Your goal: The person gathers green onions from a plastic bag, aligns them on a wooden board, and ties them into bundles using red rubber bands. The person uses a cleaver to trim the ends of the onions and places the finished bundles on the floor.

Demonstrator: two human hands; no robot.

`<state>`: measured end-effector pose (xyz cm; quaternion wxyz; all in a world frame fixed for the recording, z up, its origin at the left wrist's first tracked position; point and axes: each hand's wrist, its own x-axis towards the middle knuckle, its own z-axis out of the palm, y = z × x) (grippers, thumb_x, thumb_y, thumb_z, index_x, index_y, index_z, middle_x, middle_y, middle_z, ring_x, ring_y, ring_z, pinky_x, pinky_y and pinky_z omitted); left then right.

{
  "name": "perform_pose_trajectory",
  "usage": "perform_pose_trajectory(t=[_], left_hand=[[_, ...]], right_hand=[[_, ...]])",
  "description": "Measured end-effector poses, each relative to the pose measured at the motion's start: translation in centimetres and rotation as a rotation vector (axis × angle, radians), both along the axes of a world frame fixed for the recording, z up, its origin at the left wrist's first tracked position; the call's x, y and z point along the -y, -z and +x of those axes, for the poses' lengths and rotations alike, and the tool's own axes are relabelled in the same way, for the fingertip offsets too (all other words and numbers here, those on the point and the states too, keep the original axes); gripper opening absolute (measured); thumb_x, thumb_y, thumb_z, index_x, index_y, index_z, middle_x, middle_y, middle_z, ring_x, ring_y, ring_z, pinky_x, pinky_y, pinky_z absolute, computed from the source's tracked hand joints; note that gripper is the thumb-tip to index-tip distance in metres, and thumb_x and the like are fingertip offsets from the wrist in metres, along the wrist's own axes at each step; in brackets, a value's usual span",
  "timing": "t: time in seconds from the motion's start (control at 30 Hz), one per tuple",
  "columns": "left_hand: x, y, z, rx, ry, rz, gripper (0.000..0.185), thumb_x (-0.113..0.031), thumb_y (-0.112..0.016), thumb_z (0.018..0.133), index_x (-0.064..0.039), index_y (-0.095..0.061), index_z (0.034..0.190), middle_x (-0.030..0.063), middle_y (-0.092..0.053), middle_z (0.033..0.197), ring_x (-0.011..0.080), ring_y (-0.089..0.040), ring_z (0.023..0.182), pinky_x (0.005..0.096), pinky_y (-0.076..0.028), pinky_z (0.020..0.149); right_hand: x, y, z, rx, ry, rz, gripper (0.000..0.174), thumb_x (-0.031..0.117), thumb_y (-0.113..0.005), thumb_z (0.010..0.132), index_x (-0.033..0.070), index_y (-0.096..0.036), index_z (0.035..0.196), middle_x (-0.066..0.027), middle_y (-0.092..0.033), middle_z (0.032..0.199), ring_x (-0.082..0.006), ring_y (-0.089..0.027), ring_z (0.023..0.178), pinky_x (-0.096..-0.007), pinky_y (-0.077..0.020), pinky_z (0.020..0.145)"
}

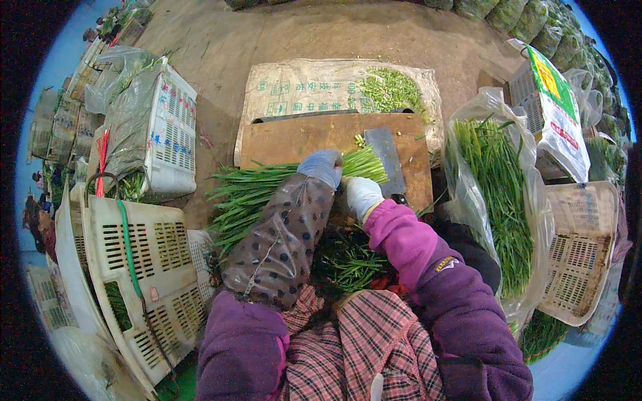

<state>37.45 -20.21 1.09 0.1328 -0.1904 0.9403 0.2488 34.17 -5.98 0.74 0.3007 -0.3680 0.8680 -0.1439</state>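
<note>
My left hand (321,165), in a pale glove, is closed around a bundle of garlic chives (246,193). The dark leaves spread leftward, and the pale cut stems (368,165) point right over a wooden board (301,133). My right hand (362,195), in a white glove, is against the near side of the stems; its fingers are mostly hidden. Just right of the stem ends, a broad-bladed cleaver (385,150) lies flat on the board, its dark handle (399,199) beside my right hand. A few trimmed ends (359,140) rest near the blade.
Beyond the board, a woven sack (301,82) on the floor carries a pile of stem trimmings (391,90). On the right are a plastic bag of chives (494,200) and a crate (577,250). White plastic crates (145,265) stand on the left. Loose leaves (353,265) lie below my hands.
</note>
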Motion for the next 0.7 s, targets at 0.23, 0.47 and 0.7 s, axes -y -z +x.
perform_pose_trajectory(t=[0.23,0.47,0.7], left_hand=[[-1.1,0.0,3.9,-0.120,-0.359,0.279,0.052,-0.022,-0.074,0.083,-0.006,-0.054,0.128,0.0117,-0.072,0.096,0.0219,-0.068,0.091,0.0326,-0.053,0.083],[1.0,-0.5,3.1,0.003,-0.300,0.467,0.058,-0.026,-0.075,0.083,-0.004,-0.052,0.132,0.0091,-0.073,0.098,0.0185,-0.068,0.088,0.0303,-0.054,0.080],[3.7,0.1,2.8,0.057,-0.724,1.102,0.055,-0.043,-0.065,0.089,-0.007,-0.053,0.129,0.0135,-0.072,0.092,0.0203,-0.066,0.066,0.0308,-0.054,0.060]], right_hand=[[-0.5,-0.2,0.4,-0.002,0.019,-0.019,0.025,0.018,-0.049,0.092,0.007,-0.067,0.105,-0.0203,-0.069,0.099,-0.0387,-0.067,0.096,-0.0459,-0.0529,0.082],[-0.7,0.4,0.2,0.091,0.059,-0.144,0.024,0.019,-0.055,0.089,0.009,-0.068,0.106,-0.0184,-0.070,0.093,-0.0349,-0.068,0.089,-0.0437,-0.0538,0.076],[-0.6,-0.3,-0.2,0.147,0.043,-0.019,0.024,0.022,-0.060,0.090,0.008,-0.067,0.108,-0.0149,-0.070,0.075,-0.0277,-0.070,0.066,-0.0394,-0.0544,0.061]])
